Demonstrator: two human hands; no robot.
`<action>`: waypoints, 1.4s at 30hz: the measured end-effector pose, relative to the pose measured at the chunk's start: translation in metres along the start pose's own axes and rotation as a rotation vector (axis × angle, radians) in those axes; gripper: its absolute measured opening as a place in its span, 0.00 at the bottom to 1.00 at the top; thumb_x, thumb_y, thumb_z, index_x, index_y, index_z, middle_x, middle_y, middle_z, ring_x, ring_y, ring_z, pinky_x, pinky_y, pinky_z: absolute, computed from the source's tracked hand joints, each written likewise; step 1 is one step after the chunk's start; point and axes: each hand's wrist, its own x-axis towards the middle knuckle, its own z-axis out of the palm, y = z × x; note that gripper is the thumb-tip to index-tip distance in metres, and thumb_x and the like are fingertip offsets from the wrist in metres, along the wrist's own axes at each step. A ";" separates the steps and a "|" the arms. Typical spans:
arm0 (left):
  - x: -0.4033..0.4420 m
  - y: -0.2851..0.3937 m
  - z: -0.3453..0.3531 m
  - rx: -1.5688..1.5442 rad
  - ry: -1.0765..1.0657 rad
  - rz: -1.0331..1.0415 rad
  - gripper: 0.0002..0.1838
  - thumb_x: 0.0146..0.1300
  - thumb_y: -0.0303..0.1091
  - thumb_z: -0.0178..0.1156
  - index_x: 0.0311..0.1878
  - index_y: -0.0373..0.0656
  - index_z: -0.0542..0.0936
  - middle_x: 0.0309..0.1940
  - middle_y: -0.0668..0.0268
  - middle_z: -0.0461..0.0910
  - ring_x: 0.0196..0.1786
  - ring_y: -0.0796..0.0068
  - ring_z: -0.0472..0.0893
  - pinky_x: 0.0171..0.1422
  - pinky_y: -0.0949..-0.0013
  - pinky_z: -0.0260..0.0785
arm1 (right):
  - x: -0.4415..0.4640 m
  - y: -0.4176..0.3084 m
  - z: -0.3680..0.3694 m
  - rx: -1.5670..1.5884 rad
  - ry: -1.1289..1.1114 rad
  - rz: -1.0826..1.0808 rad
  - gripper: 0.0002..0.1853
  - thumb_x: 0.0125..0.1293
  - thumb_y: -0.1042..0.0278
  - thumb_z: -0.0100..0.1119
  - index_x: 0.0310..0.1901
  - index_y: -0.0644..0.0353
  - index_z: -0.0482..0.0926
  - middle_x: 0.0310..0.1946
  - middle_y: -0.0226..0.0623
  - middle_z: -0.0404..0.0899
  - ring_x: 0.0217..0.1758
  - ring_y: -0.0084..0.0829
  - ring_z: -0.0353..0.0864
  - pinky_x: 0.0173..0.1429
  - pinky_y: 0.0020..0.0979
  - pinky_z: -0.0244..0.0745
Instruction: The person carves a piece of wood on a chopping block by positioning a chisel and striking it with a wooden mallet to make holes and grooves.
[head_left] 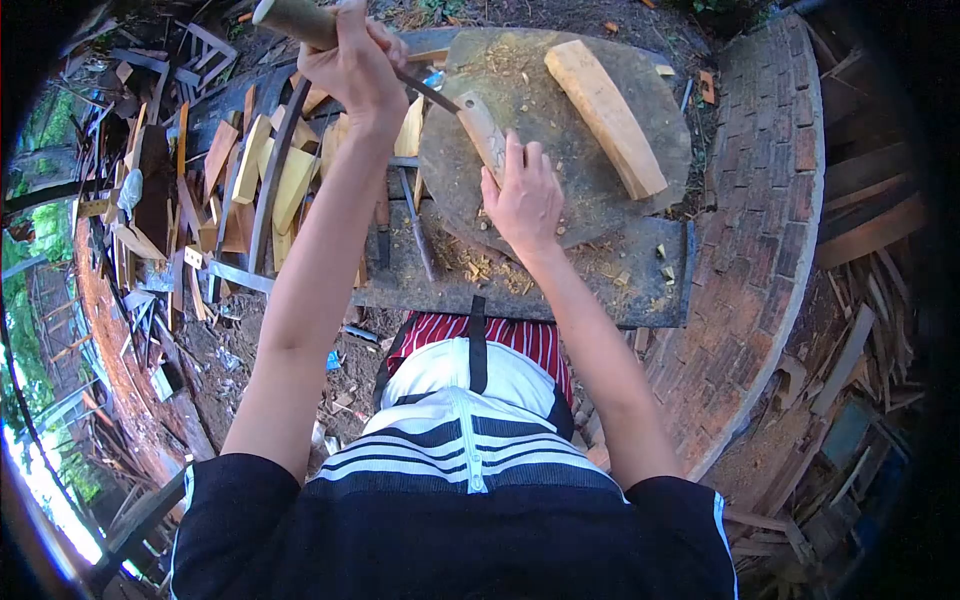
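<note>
My left hand (355,70) is closed around a tool with a thick round wooden end (295,20). From the fist, its thin dark metal shaft (430,92) runs down to the right, its tip at the upper end of a narrow pale wooden piece (482,130). That piece has a small hole near its top. My right hand (528,195) holds its lower end against a round chopping block (500,60), some fingers extended along it. A larger light wooden block (605,120) lies on the right part of the chopping block.
Around the chopping block is a dark bench (590,285) strewn with wood chips. Hand tools, one a thin metal one (417,225), lie left of it. Cut wood (290,185) is piled further left. A curved brick edge (765,200) runs along the right, with more scrap wood beyond.
</note>
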 end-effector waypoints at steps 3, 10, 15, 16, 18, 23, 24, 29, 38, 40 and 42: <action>-0.002 -0.007 0.030 0.097 0.251 -0.028 0.18 0.71 0.34 0.65 0.27 0.45 0.69 0.12 0.72 0.65 0.10 0.79 0.65 0.14 0.71 0.57 | -0.001 -0.003 0.002 -0.005 0.001 0.014 0.35 0.61 0.56 0.72 0.68 0.60 0.71 0.48 0.40 0.73 0.49 0.40 0.77 0.51 0.43 0.74; 0.007 -0.046 0.031 0.123 0.172 -0.050 0.17 0.73 0.35 0.66 0.30 0.46 0.70 0.13 0.72 0.69 0.10 0.82 0.66 0.14 0.73 0.58 | -0.002 -0.001 0.003 0.022 0.021 0.013 0.35 0.61 0.57 0.72 0.67 0.59 0.71 0.47 0.39 0.74 0.49 0.40 0.77 0.50 0.44 0.73; 0.003 -0.049 0.032 0.149 0.130 -0.057 0.16 0.72 0.35 0.66 0.30 0.46 0.71 0.13 0.73 0.69 0.10 0.82 0.65 0.14 0.73 0.57 | -0.001 -0.001 0.003 0.041 0.010 0.014 0.34 0.59 0.58 0.73 0.66 0.59 0.72 0.46 0.39 0.74 0.48 0.41 0.77 0.51 0.44 0.72; 0.000 -0.046 0.032 0.185 0.128 -0.078 0.15 0.72 0.35 0.66 0.31 0.46 0.72 0.13 0.73 0.68 0.10 0.82 0.65 0.14 0.73 0.57 | -0.001 -0.001 0.002 0.043 0.010 0.017 0.34 0.59 0.58 0.73 0.66 0.59 0.72 0.46 0.39 0.74 0.48 0.41 0.77 0.51 0.44 0.72; -0.005 -0.041 0.031 0.194 0.093 -0.084 0.15 0.72 0.35 0.66 0.31 0.46 0.72 0.13 0.73 0.68 0.11 0.82 0.65 0.14 0.73 0.57 | -0.001 -0.001 0.003 0.034 0.029 0.010 0.34 0.59 0.58 0.72 0.65 0.59 0.72 0.47 0.39 0.74 0.47 0.41 0.77 0.50 0.44 0.72; -0.010 -0.041 0.031 0.259 0.051 -0.037 0.14 0.72 0.35 0.66 0.32 0.46 0.72 0.13 0.73 0.68 0.11 0.83 0.65 0.14 0.74 0.57 | -0.001 -0.001 0.004 0.035 0.022 0.010 0.33 0.60 0.58 0.72 0.65 0.59 0.72 0.47 0.40 0.75 0.48 0.41 0.77 0.51 0.44 0.72; -0.010 -0.041 0.033 0.244 0.052 -0.048 0.14 0.72 0.35 0.66 0.32 0.46 0.72 0.13 0.73 0.68 0.11 0.83 0.65 0.15 0.74 0.57 | -0.001 -0.001 0.004 0.032 0.018 0.010 0.33 0.60 0.58 0.72 0.65 0.59 0.72 0.47 0.40 0.75 0.48 0.41 0.77 0.51 0.44 0.72; -0.011 -0.040 0.038 0.274 0.065 -0.071 0.15 0.73 0.35 0.66 0.30 0.46 0.72 0.13 0.73 0.69 0.11 0.83 0.66 0.15 0.74 0.56 | -0.001 0.000 0.004 0.032 0.018 0.007 0.33 0.60 0.58 0.72 0.65 0.59 0.72 0.47 0.40 0.75 0.48 0.41 0.77 0.51 0.44 0.72; -0.003 -0.051 0.047 0.323 0.062 -0.089 0.19 0.71 0.37 0.67 0.25 0.45 0.72 0.14 0.75 0.70 0.13 0.84 0.68 0.17 0.74 0.58 | -0.001 0.000 0.002 0.028 0.012 0.002 0.32 0.60 0.58 0.71 0.64 0.59 0.72 0.47 0.41 0.75 0.48 0.42 0.78 0.50 0.44 0.73; -0.004 -0.051 0.045 0.384 0.051 -0.097 0.18 0.71 0.37 0.67 0.25 0.46 0.73 0.14 0.75 0.70 0.14 0.84 0.68 0.18 0.74 0.58 | 0.000 -0.001 0.003 0.030 0.013 0.004 0.32 0.60 0.58 0.71 0.64 0.59 0.72 0.47 0.41 0.75 0.48 0.42 0.78 0.50 0.44 0.73; -0.002 -0.053 0.042 0.366 0.042 -0.097 0.18 0.71 0.37 0.67 0.26 0.46 0.73 0.15 0.75 0.71 0.14 0.84 0.69 0.18 0.74 0.59 | -0.001 0.000 0.002 0.027 0.019 0.001 0.32 0.60 0.58 0.71 0.64 0.59 0.72 0.47 0.41 0.75 0.48 0.42 0.78 0.50 0.44 0.73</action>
